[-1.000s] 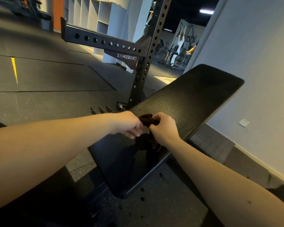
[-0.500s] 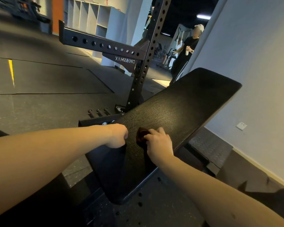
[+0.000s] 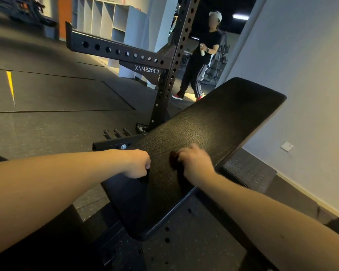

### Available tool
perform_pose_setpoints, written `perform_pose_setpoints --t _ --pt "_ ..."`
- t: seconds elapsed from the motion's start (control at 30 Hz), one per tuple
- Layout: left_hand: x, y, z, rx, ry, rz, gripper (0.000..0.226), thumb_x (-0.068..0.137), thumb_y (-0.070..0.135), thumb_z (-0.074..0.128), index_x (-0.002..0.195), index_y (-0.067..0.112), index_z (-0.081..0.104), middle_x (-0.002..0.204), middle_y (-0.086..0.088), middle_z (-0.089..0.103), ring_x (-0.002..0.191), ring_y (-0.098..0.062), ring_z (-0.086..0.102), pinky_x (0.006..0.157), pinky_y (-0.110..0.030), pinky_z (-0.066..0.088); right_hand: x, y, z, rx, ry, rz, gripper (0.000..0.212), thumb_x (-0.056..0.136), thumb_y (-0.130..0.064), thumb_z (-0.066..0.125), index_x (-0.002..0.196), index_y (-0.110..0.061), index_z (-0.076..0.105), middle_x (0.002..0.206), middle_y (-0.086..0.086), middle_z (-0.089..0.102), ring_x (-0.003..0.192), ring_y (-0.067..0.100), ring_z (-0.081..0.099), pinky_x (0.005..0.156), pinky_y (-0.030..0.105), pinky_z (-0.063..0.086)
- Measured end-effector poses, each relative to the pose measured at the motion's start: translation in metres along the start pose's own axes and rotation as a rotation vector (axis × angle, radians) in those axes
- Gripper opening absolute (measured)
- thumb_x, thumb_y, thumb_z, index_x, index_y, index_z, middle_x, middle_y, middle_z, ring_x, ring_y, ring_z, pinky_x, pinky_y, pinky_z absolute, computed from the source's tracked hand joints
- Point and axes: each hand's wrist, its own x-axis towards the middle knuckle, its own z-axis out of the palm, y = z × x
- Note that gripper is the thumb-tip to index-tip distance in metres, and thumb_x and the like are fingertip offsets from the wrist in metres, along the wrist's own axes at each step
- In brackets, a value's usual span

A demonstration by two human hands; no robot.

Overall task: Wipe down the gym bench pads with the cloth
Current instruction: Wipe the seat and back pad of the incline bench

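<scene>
Gripping one cloth [image 3: 173, 160], right hand [image 3: 196, 163] on one pad [image 3: 213, 122].

Both your bare forearms reach forward, close together. Your left hand [image 3: 138, 163] is curled into a fist. Your right hand [image 3: 196, 163] lies palm down, its fingers [image 3: 185, 153] bunched round the cloth [image 3: 173, 160].
</scene>
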Motion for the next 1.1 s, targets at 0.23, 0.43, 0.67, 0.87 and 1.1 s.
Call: perform_pose_setpoints --t 0.23,0.43,0.67,0.87,1.1 --pt "-0.001 0.007 0.001 0.003 0.014 0.043 0.036 0.099 0.017 0.056 0.134 0.023 0.060 0.133 0.001 0.055 0.119 -0.019 0.056 0.106 -0.037 0.045 0.003 0.028 -0.004 0.035 0.133 0.371 0.029 0.089 -0.014 0.070 0.118 -0.017 0.070 0.122 -0.002 0.063 0.116 0.022 0.044 0.093 0.043 0.050" --pt "0.001 0.008 0.009 0.085 -0.009 0.054 0.036 0.099 0.021 0.056 0.134 0.025 0.062 0.137 0.000 0.054 0.115 -0.018 0.057 0.102 -0.037 0.050 -0.040 -0.026 0.024 0.131 0.097 0.139 0.033 0.088 -0.008 0.066 0.119 -0.020 0.073 0.135 -0.009 0.062 0.115 0.021 0.045 0.092 0.039 0.049" --pt "-0.002 0.016 0.009 0.138 -0.026 0.059 0.033 0.098 0.025 0.057 0.130 0.026 0.064 0.142 -0.001 0.048 0.117 -0.020 0.057 0.101 -0.041 0.050 -0.037 0.019 0.000 -0.015 0.077 0.089 0.033 0.088 -0.013 0.070 0.120 -0.021 0.070 0.131 -0.006 0.063 0.114 0.022 0.047 0.093 0.042 0.047" --pt "-0.017 0.013 0.001 0.143 -0.100 0.024 0.037 0.097 0.025 0.059 0.134 0.030 0.060 0.146 0.005 0.047 0.122 -0.015 0.054 0.104 -0.036 0.046 -0.025 0.029 -0.005 -0.093 0.106 0.350 0.037 0.091 -0.017 0.069 0.128 -0.020 0.062 0.129 0.001 0.061 0.122 0.027 0.046 0.096 0.047 0.044" --pt "-0.027 0.005 0.016 0.155 0.007 -0.043 0.035 0.095 0.023 0.060 0.130 0.029 0.062 0.132 0.004 0.056 0.116 -0.017 0.057 0.100 -0.039 0.050 -0.050 -0.019 0.009 0.088 0.091 0.307 0.042 0.092 -0.016 0.066 0.133 -0.021 0.059 0.141 -0.003 0.057 0.133 0.026 0.041 0.107 0.048 0.041"
